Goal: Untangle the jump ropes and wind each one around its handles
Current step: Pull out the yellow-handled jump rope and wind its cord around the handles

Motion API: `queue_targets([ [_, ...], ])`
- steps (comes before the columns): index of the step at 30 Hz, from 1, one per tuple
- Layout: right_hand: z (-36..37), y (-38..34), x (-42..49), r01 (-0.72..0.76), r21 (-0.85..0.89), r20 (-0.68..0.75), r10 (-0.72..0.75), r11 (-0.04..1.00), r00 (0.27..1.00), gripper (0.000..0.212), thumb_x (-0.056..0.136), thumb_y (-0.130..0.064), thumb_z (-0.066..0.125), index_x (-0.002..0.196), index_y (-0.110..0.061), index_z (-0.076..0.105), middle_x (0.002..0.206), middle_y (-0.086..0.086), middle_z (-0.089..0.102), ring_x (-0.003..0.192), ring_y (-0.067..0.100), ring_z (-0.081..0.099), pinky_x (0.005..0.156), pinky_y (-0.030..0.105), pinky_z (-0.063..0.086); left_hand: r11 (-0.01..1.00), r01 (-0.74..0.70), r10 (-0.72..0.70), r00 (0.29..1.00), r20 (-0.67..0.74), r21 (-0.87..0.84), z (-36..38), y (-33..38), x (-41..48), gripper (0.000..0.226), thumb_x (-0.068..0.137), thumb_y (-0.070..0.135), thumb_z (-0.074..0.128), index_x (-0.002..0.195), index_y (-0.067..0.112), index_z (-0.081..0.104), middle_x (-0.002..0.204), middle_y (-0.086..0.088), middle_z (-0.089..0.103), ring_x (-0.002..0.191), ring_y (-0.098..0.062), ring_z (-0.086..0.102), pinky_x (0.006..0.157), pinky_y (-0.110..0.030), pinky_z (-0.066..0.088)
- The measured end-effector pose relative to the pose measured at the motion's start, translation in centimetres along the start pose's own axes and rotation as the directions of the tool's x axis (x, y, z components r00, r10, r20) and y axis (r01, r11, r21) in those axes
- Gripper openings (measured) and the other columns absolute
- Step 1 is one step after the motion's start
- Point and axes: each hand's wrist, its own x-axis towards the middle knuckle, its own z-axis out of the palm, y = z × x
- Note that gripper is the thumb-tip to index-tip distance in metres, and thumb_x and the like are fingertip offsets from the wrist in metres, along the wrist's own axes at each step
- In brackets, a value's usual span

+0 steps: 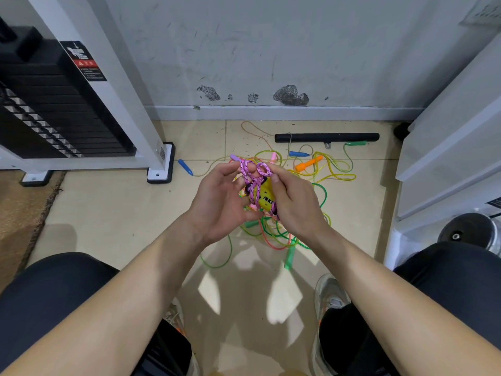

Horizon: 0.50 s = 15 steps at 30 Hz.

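Pink braided rope [245,173], looped several times around a yellow handle [264,196] with a small counter window, held up in mid-air between both hands, above the heap on the floor. Left hand [219,202]: fingers curled in from the left, cupping the bundle, fingertips against the pink strands. Right hand [294,203]: closed round the yellow handle from the right, thumb laid along its upper edge, one small loop of rope standing just above the thumb tip. Below and beyond, on the tiled floor [108,213]: tangle of thin ropes [273,234] in green, yellow and orange-pink, crossing one another. Around it, loose handles: blue handle [185,167] off to the left, second blue handle [298,153] and orange handle [307,164] at the far side, green handle [289,257] nearest the feet. Black bar [326,137] along the foot of the wall. Weight stack [54,112] at far left.
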Motion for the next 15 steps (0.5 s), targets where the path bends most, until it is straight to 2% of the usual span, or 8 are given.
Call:
queue_targets([
  [3, 0.02, 0.21, 0.22, 0.023, -0.087, 0.051, -0.019, 0.996, 0.998, 0.035, 0.106, -0.022, 0.039, 0.13, -0.023, 0.065, 0.083, -0.007, 0.069, 0.083, 0.016, 0.061, 0.074, 0.031, 0.045, 0.999, 0.004, -0.003, 1.0, -0.024, 0.045, 0.16, 0.02, -0.16, 0.038, 0.096, 0.039, 0.044, 0.121, 0.016, 0.061, 0.118, -0.005, 0.059, 0.094, -0.032, 0.061, 0.092, -0.054, 0.047],
  [5, 0.2, 0.59, 0.22, 0.032, -0.122, 0.087, -0.021, 0.992, 0.996, 0.033, 0.104, -0.025, 0.038, 0.117, -0.019, 0.067, 0.072, -0.005, 0.061, 0.074, 0.021, 0.058, 0.069, 0.038, 0.047, 0.992, 0.006, 0.0, 0.999, -0.045, 0.128, 0.17, -0.08, -0.19, 0.04, 0.096, 0.041, 0.042, 0.116, 0.014, 0.063, 0.115, -0.003, 0.059, 0.089, -0.03, 0.064, 0.085, -0.048, 0.051],
  [7, 0.23, 0.81, 0.26, -0.004, -0.123, 0.11, 0.018, 0.992, 0.994, 0.034, 0.103, -0.029, 0.036, 0.117, -0.021, 0.066, 0.075, 0.0, 0.065, 0.075, 0.021, 0.059, 0.071, 0.042, 0.049, 0.979, 0.011, 0.002, 0.998, -0.064, 0.203, 0.19, -0.15, -0.16, 0.041, 0.098, 0.042, 0.039, 0.111, 0.013, 0.065, 0.113, -0.002, 0.06, 0.082, -0.029, 0.066, 0.076, -0.04, 0.055],
  [9, 0.01, 0.91, 0.4, -0.044, -0.109, 0.127, 0.058, 0.993, 0.99, 0.036, 0.104, -0.029, 0.037, 0.131, -0.028, 0.062, 0.087, 0.001, 0.071, 0.083, 0.018, 0.063, 0.076, 0.038, 0.05, 0.96, 0.019, 0.003, 0.997, -0.081, 0.279, 0.26, -0.09, -0.09, 0.045, 0.1, 0.041, 0.035, 0.111, 0.012, 0.067, 0.112, 0.001, 0.062, 0.08, -0.029, 0.066, 0.071, -0.035, 0.055],
  [11, -0.34, 0.88, 0.42, -0.057, -0.092, 0.15, 0.07, 0.994, 0.986, 0.036, 0.106, -0.025, 0.04, 0.135, -0.032, 0.06, 0.094, 0.004, 0.074, 0.086, 0.018, 0.065, 0.077, 0.036, 0.05, 0.928, 0.042, 0.002, 0.993, -0.119, 0.37, 0.12, 0.03, 0.12, 0.049, 0.102, 0.043, 0.033, 0.109, 0.015, 0.072, 0.112, 0.007, 0.066, 0.087, -0.027, 0.065, 0.08, -0.036, 0.05],
  [13, -0.6, 0.88, 0.35, -0.058, -0.071, 0.171, 0.069, 0.996, 0.983, 0.036, 0.106, -0.023, 0.042, 0.138, -0.031, 0.058, 0.102, 0.007, 0.074, 0.093, 0.019, 0.064, 0.083, 0.037, 0.049, 0.883, 0.076, 0.009, 0.984, -0.179, 0.463, -0.24, 0.19, 0.39, 0.053, 0.102, 0.046, 0.033, 0.109, 0.017, 0.076, 0.118, 0.012, 0.07, 0.104, -0.023, 0.063, 0.092, -0.039, 0.041],
  [15, -0.64, 1.0, 0.15, -0.05, -0.043, 0.191, 0.058, 0.998, 0.98, 0.035, 0.106, -0.023, 0.043, 0.136, -0.028, 0.058, 0.097, 0.003, 0.073, 0.091, 0.015, 0.062, 0.085, 0.036, 0.047, 0.848, 0.099, 0.036, 0.969, -0.243, 0.52, -0.64, 0.31, 0.54, 0.051, 0.102, 0.045, 0.036, 0.113, 0.015, 0.076, 0.123, 0.008, 0.07, 0.114, -0.019, 0.059, 0.102, -0.042, 0.036],
])
